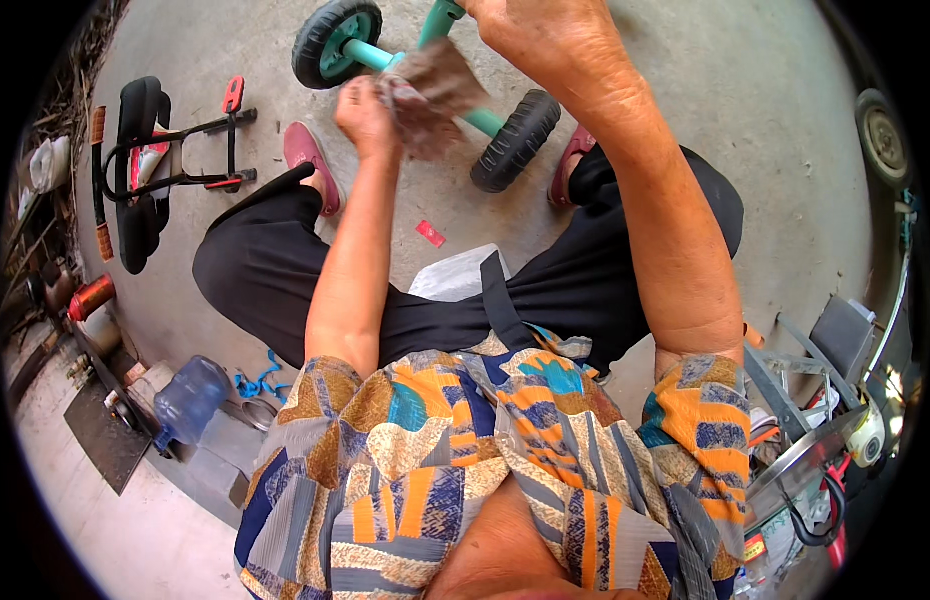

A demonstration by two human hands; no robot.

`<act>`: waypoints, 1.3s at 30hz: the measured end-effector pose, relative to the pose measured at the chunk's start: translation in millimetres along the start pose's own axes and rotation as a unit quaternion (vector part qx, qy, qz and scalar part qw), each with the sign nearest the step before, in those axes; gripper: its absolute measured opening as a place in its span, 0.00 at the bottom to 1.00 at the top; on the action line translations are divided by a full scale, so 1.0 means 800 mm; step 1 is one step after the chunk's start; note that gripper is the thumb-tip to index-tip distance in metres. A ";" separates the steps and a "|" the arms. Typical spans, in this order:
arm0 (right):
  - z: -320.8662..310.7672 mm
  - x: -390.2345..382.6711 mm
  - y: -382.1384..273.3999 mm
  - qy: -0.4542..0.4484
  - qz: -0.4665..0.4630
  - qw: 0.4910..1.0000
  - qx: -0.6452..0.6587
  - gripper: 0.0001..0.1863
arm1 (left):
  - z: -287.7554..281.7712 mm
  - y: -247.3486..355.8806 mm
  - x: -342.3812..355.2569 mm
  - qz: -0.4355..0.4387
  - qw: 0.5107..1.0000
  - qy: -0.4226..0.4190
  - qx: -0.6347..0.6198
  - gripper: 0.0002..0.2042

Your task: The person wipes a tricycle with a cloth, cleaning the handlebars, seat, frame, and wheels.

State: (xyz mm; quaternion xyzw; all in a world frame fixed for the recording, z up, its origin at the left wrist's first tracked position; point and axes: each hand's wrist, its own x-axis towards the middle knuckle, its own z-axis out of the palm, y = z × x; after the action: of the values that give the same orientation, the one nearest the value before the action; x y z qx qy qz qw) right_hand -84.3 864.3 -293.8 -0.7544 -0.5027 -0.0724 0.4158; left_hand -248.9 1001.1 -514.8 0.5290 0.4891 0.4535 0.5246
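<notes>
A teal tricycle frame with two black wheels stands between my feet, its upper part cut off by the top edge. The left wheel and the right wheel join a teal axle. My left hand is closed on a brownish-grey cloth, blurred by motion, that hangs in front of the axle. Close to the teal upright tube is my right hand; its fingers run out of the picture, so its grip is hidden.
A black-framed part with a padded seat lies on the concrete at left. A red scrap and a white stool or bag are near my legs. Lower left holds a blue water jug; tools and metal clutter crowd the lower right.
</notes>
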 end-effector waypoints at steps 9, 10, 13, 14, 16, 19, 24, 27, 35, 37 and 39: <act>0.001 0.009 -0.004 -0.008 0.019 0.999 -0.050 0.33 | 0.030 -0.016 0.017 0.231 0.890 -0.183 0.347 0.12; 0.000 0.009 -0.003 -0.011 0.020 0.998 -0.052 0.33 | 0.027 -0.029 0.008 0.312 0.847 -0.211 0.375 0.18; -0.005 0.006 0.006 -0.023 0.045 0.996 -0.068 0.33 | 0.018 -0.029 -0.022 0.410 0.765 -0.222 0.445 0.25; -0.005 0.005 0.008 -0.029 0.050 0.996 -0.072 0.32 | 0.008 -0.029 -0.024 0.394 0.776 -0.254 0.422 0.28; -0.006 0.005 0.014 -0.028 0.064 0.994 -0.084 0.30 | -0.003 -0.031 -0.024 0.401 0.776 -0.267 0.407 0.28; -0.006 -0.001 0.029 -0.048 0.069 0.991 -0.106 0.27 | -0.015 -0.028 -0.036 0.393 0.780 -0.262 0.411 0.28; -0.007 -0.012 0.035 -0.049 0.078 0.993 -0.079 0.23 | -0.026 -0.037 -0.057 0.358 0.793 -0.228 0.436 0.28; -0.006 -0.008 0.025 -0.051 0.117 0.991 -0.046 0.20 | -0.021 -0.039 -0.050 0.311 0.839 -0.211 0.394 0.27; 0.004 -0.007 0.028 -0.035 0.139 0.989 0.027 0.16 | -0.020 -0.060 0.038 0.055 0.935 -0.181 0.299 0.13; 0.007 -0.008 0.031 -0.037 0.143 0.989 0.025 0.17 | -0.018 -0.053 0.045 0.047 0.921 -0.177 0.344 0.11; 0.009 -0.011 0.031 -0.038 0.146 0.988 0.024 0.18 | -0.023 -0.059 0.044 0.037 0.925 -0.180 0.333 0.11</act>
State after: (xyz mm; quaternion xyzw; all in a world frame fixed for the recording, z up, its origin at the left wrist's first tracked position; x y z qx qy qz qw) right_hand -70.4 859.0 -317.1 -0.8117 -0.4037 0.0301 0.4210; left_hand -265.2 1036.5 -562.2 0.7639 0.4890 0.1809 0.3804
